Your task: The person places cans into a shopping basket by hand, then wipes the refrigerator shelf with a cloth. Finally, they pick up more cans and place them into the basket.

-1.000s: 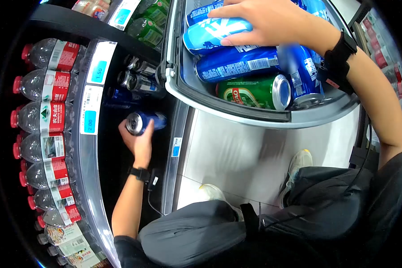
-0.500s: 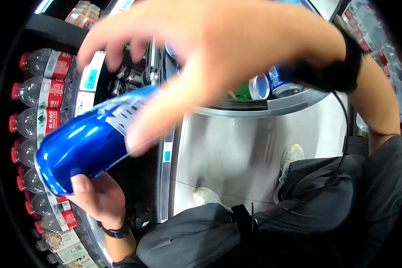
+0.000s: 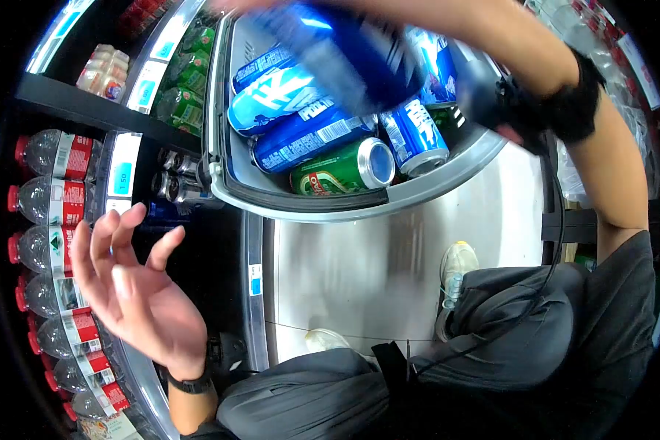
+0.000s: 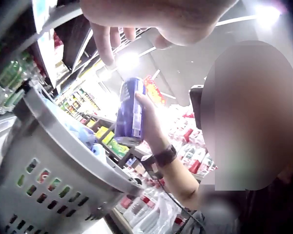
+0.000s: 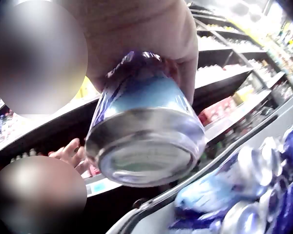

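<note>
My right hand (image 5: 141, 29) grips a blue can (image 5: 144, 112), its base toward the right wrist camera. In the head view that can (image 3: 345, 59) is blurred above the basket (image 3: 293, 209), and the hand is mostly cut off by the top edge. The left wrist view shows the can (image 4: 131, 112) upright in the right hand (image 4: 151, 117). Inside the basket lie several blue cans (image 3: 315, 136), a light-blue can (image 3: 271, 99) and a green can (image 3: 341, 170). Empty, its fingers spread and slightly bent, my left hand (image 3: 139, 293) is raised before the shelf at the left.
Bottles with red caps (image 3: 40, 198) line the left shelf, with price tags (image 3: 122, 172) along its edge. Darker cans (image 3: 180, 176) stand deeper in a compartment, green bottles (image 3: 183, 106) above it. Shoes (image 3: 458, 264) and tiled floor lie below the basket.
The right hand took a blue can from near the left hand and carried it right, over the basket. The left hand let go, and its fingers have spread.
</note>
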Demonstrator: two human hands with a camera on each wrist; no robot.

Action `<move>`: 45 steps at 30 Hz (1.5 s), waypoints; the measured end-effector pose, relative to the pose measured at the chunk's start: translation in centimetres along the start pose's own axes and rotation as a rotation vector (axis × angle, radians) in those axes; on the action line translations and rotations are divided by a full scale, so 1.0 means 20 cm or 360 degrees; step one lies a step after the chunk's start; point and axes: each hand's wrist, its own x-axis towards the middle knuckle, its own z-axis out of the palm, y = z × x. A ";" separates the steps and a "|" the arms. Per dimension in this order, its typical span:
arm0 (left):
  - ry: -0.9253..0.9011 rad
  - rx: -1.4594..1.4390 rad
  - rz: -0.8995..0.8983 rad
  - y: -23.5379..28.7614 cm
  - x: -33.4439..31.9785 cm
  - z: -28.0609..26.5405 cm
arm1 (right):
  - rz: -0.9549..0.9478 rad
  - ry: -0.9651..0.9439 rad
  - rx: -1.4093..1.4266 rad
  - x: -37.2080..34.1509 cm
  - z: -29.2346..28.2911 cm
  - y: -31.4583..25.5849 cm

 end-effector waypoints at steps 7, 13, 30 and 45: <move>0.0281 0.0177 -0.0411 -0.29 -0.06 -0.13 | 0.0313 0.0016 -0.0889 0.01 -0.01 0.33; 0.0365 0.0310 -0.0840 -0.61 -0.23 -0.22 | 0.0978 -0.0377 -0.1009 -0.08 -0.09 0.59; 0.0573 0.0757 -0.0980 -1.23 -0.25 -0.68 | 0.0920 -0.0407 -0.0938 -0.08 -0.04 0.64; 0.0624 0.1005 -0.0987 -1.30 -0.16 -0.56 | 0.0962 -0.0424 -0.0943 -0.08 -0.04 0.61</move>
